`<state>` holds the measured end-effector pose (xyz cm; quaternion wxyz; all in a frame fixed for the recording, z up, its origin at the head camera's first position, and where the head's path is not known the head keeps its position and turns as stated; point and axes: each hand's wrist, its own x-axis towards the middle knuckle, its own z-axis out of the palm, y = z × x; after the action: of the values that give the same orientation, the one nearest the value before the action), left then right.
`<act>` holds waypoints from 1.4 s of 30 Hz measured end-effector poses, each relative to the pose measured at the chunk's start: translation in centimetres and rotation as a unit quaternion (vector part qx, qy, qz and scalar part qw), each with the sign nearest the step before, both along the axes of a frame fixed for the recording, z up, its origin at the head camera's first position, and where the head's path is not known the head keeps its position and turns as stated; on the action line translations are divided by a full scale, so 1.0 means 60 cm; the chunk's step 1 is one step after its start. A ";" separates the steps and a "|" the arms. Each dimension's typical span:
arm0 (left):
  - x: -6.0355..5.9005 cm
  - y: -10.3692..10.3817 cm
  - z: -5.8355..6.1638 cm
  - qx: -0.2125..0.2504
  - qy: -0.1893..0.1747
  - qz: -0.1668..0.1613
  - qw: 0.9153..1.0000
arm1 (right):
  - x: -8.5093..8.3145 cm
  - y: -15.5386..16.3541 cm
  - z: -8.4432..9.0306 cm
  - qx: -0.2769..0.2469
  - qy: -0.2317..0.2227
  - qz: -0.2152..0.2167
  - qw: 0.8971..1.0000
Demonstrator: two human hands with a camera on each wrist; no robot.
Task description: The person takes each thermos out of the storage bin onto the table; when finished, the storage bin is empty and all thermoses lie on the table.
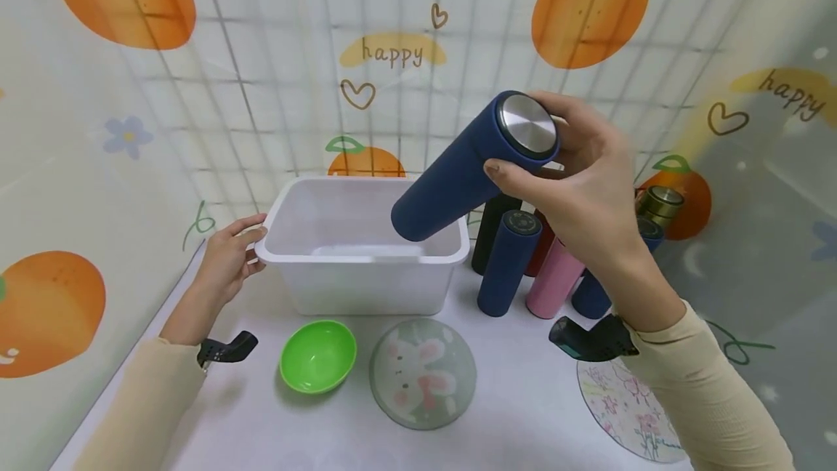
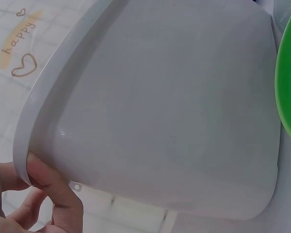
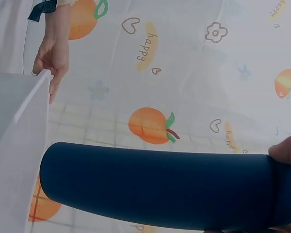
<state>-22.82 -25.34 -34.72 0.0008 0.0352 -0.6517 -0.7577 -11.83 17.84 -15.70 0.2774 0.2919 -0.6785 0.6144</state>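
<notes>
Navy-blue and matte, a tall flask (image 1: 458, 176) hangs tilted in the air, gripped near its steel cap by the right hand (image 1: 582, 180); the fingers (image 1: 516, 174) curl round the top end, thumb across from them. Its lower end points down over the right part of a white plastic bin (image 1: 356, 296), just above the rim and not yet inside. The left hand (image 1: 225, 256) holds the bin's left rim, thumb on the lip and fingers folded under it, as the left wrist view shows close up.

To do this step well, I judge the bottle should go in bottom first and at a low slant, so it slides along the bin's floor instead of dropping. The left hand's hold looks useful, since the light bin could skid on the pale surface (image 1: 510, 398).

Beside the bin's right wall stand more flasks (image 1: 556, 275), blue, pink and dark, close enough for the wrist to knock. A green bowl (image 1: 318, 356) and a rabbit-print plate (image 1: 422, 373) lie in front of the bin.
</notes>
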 end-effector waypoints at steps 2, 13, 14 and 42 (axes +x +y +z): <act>-0.001 -0.001 0.003 0.001 0.001 -0.001 1.000 | 0.008 0.012 0.000 -0.014 0.001 0.009 1.000; 0.003 -0.001 0.012 0.005 0.002 0.005 1.000 | 0.050 0.061 -0.007 -0.021 0.020 -0.015 0.999; 0.004 -0.002 0.011 0.006 0.002 0.006 1.000 | 0.054 0.065 -0.008 -0.019 0.019 -0.020 0.999; 0.010 -0.016 0.010 0.024 -0.005 0.006 1.000 | 0.103 0.181 -0.082 0.190 -0.090 -0.252 0.944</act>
<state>-22.22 -26.32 -34.11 0.0014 0.0434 -0.6332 -0.7728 -5.63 28.73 -20.64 0.3003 0.1018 -0.8564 0.4074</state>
